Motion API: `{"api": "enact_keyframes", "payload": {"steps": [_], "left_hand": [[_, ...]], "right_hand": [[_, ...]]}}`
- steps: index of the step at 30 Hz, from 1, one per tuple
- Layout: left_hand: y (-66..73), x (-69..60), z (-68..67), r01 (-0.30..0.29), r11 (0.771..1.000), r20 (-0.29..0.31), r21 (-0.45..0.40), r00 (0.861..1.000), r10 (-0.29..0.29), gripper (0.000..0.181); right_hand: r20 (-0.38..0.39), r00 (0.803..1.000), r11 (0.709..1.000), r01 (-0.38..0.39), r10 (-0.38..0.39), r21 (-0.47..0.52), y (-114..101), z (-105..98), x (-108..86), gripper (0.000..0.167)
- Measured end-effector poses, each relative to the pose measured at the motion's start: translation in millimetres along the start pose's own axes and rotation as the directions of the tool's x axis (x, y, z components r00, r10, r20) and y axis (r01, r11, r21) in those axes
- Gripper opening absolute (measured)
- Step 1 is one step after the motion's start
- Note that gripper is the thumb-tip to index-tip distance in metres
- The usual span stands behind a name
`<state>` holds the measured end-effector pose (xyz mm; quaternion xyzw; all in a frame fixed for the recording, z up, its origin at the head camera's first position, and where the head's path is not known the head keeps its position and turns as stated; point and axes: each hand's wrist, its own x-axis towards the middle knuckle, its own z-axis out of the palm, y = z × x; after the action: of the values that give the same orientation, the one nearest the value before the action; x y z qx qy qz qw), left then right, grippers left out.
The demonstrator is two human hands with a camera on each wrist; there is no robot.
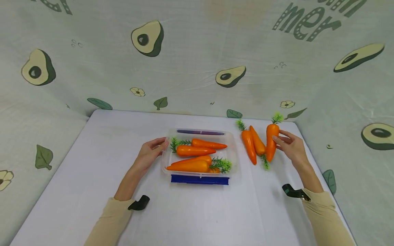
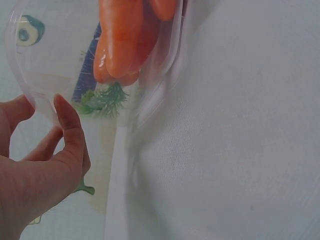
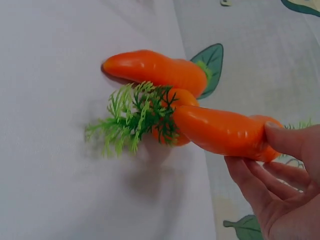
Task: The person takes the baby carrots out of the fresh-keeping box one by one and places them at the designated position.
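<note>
A clear plastic container [image 1: 234,150] with blue side clips stands mid-table, several toy carrots [image 1: 197,150] with green tops lying in it. My left hand [image 1: 149,153] pinches the container's left rim between thumb and fingers; the left wrist view shows this rim [image 2: 42,102] up close. At the right, my right hand [image 1: 290,147] holds a carrot [image 1: 272,141] by its thicker end, its leafy top pointing away. In the right wrist view the thumb lies on one side of that carrot [image 3: 220,130] and the fingers on the other.
Two more carrots lie just left of the held one: one with its top at the far end [image 1: 248,147], the other turned the opposite way [image 1: 257,140]. A blue clip [image 1: 200,180] hangs out at the container's near side. Behind the table is an avocado-print cloth [image 1: 191,68].
</note>
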<state>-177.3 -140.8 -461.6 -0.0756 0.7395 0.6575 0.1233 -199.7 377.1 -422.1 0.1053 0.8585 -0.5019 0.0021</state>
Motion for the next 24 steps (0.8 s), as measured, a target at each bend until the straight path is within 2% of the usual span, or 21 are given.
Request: {"api": "enact_keyframes", "payload": {"steps": [5,12,24], "left_hand": [[-0.4,-0.2,-0.6,-0.007,1.000,-0.010,0.009,1.000,0.007,0.061],[-0.2,-0.1,0.2,-0.036,0.999,-0.005,-0.006,0.999,0.036,0.058],[0.7,-0.8,-0.1,-0.012,1.000,-0.006,-0.010,1.000,0.012,0.058]], "right_hand": [[0.006,1.000,1.000,-0.006,0.006,0.005,10,-5,6.2,0.071],[0.008,0.997,0.992,-0.071,0.073,-0.102,22,-5,14.6,0.072],[0.074,0.994,0.990,-0.067,0.077,-0.124,38,0,27.2,0.071]]}}
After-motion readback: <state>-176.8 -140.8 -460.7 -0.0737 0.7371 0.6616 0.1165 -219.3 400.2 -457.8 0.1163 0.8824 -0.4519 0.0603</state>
